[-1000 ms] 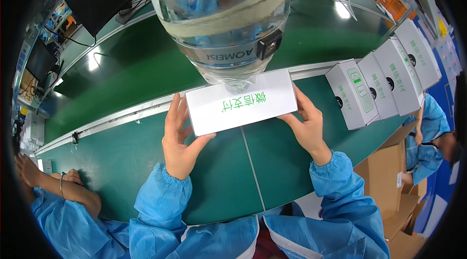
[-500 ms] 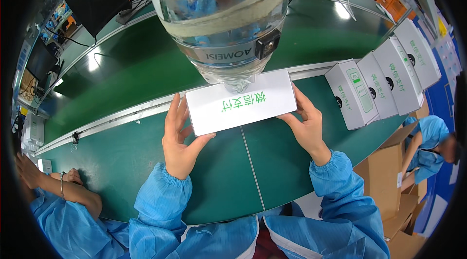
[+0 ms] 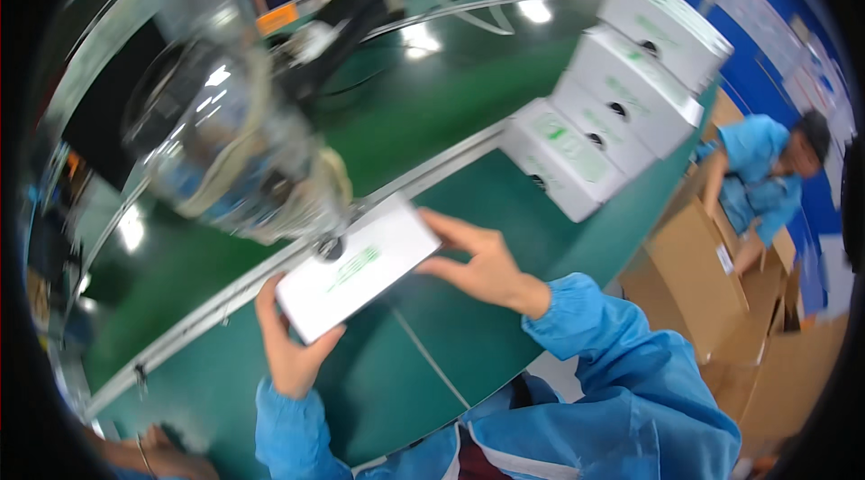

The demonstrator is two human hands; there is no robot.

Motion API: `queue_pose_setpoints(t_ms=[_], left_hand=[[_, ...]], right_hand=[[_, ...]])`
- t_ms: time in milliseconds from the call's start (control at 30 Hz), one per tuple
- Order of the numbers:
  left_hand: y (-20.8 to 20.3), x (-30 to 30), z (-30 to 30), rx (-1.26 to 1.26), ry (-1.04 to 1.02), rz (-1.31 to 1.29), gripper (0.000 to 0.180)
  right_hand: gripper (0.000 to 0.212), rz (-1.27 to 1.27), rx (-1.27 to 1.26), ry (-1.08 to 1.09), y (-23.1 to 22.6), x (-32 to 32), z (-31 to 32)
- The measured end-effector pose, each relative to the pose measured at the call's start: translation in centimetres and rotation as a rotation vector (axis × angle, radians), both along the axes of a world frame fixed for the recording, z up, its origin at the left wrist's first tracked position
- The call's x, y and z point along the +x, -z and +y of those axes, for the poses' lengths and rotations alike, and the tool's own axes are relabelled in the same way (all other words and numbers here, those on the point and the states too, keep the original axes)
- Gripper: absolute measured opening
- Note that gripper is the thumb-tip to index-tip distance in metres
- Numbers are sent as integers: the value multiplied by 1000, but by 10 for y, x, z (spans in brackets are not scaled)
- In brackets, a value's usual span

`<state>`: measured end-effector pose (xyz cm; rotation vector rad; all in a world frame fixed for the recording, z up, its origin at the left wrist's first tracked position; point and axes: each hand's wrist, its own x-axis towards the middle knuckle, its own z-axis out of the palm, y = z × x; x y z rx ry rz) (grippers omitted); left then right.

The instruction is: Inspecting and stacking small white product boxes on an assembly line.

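Note:
Between my two hands is a white box (image 3: 360, 268) with green print and a black round sticker on its far edge. My left hand (image 3: 293, 345) grips its left end, thumb along the near side. Closed on the right end is my right hand (image 3: 478, 259), with thumb and fingers on opposite edges. The box is tilted, its right end farther from me. Right behind it hangs a clear plastic bottle-like vessel (image 3: 243, 155), its narrow lower end by the box's far edge. Some motion blur softens the print.
Stacked white boxes (image 3: 622, 92) stand on the green table (image 3: 378, 390) at the right. A metal rail (image 3: 216, 322) runs along the table. Beyond the right edge, another person (image 3: 757, 173) reaches into an open cardboard box (image 3: 712, 273). A co-worker's arm (image 3: 153, 453) shows at lower left.
My view has turned toward the right, so the vessel appears farther left. The held box now slants more, and a black round sticker shows on it. Both hands keep their hold.

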<state>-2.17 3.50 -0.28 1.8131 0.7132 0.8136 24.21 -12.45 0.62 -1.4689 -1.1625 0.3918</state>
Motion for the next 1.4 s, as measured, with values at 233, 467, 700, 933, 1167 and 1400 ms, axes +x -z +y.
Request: queue_pose_setpoints(t_ms=[233,467,700,933,1167,1400], left_hand=[[-29,-83,-13,-63,-102,64,104],[-49,-154,-52,842,-686,393,60],[-25,-18,-66,466,257,205,56],[-1,31,-67,221,362,162,51],[4,30,-63,143,346,136,44],[3,29,-67,160,316,132,40]], right_hand=[[56,-730,81,-7,-25,20,-48],[59,-1045,-366,497,-47,121,-144],[40,-1034,-493,109,-20,75,-122],[52,-1109,-120,258,-58,71,-92],[70,-994,-505,395,-31,151,-142],[79,-850,-510,209,-43,65,-130]])
